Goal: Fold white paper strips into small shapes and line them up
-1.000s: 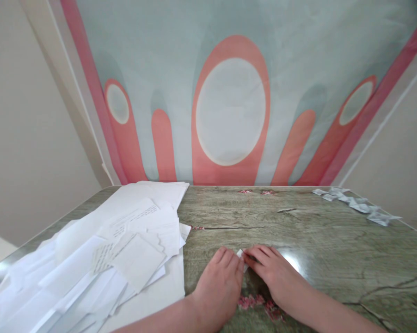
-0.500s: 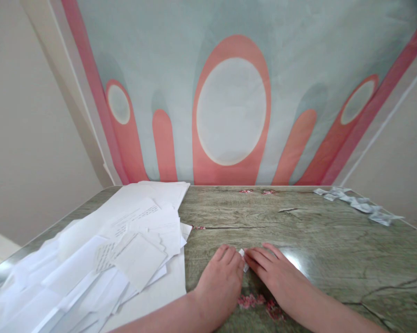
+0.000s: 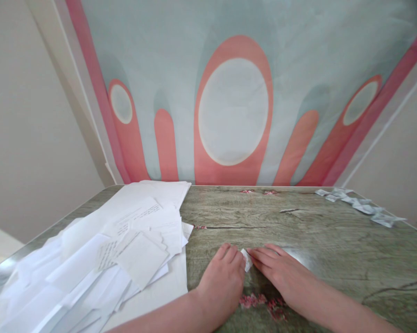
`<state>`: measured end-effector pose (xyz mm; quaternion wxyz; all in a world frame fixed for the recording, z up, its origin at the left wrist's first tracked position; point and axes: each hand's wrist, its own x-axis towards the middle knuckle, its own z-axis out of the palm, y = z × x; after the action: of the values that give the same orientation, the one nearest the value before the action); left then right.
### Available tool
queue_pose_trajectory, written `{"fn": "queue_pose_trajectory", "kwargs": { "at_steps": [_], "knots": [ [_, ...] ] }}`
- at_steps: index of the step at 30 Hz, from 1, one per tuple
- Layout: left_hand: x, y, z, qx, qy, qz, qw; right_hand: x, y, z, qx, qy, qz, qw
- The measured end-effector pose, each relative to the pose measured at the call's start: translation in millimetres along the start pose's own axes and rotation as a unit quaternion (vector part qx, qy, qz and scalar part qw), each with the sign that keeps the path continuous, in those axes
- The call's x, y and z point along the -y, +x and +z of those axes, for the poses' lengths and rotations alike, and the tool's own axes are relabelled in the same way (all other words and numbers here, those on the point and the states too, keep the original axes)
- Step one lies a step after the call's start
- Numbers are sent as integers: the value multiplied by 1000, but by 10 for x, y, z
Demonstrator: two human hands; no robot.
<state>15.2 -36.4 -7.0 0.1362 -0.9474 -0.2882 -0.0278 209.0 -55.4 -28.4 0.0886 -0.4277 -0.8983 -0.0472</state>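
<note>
Many loose white sheets form an overlapping heap along the left side of the wood-patterned table; some bear lines of printed text. Uppermost at the heap's near right part, a squarish pale slip lies at a slant. Right of the heap, at the near edge, the left hand rests back upward, its fingers curled and set close together. Between the two hands, a small folded white paper lies just above or on the table, its left edge against the left hand; whether the left fingers pinch it cannot be told, the thumb being hidden. A printed pink blossom motif marks the surface nearer than the paper. Next on the right, the right hand slants inward, fingers fairly straight and narrowly spaced, with tips at the paper's upper right edge; its thumb is likewise concealed, so its grip cannot be told. At the far right, several small folded paper pieces lie in an uneven row near the table's edge, well apart from the hands.
</note>
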Motion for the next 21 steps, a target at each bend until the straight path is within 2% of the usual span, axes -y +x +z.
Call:
{"fn": "queue_pose_trajectory", "kwargs": {
  "at_steps": [10, 17, 21],
  "knots": [
    [66, -36, 62, 25, -65, 41, 997, -10, 50, -87, 21, 21, 9, 1000],
    [169, -11, -26, 36, -121, 55, 991, -86, 16, 70, -54, 82, 17, 995],
    [196, -22, 5, 27, -118, 66, 990, -65, 12, 117, -64, 63, 16, 996]
  ]
}}
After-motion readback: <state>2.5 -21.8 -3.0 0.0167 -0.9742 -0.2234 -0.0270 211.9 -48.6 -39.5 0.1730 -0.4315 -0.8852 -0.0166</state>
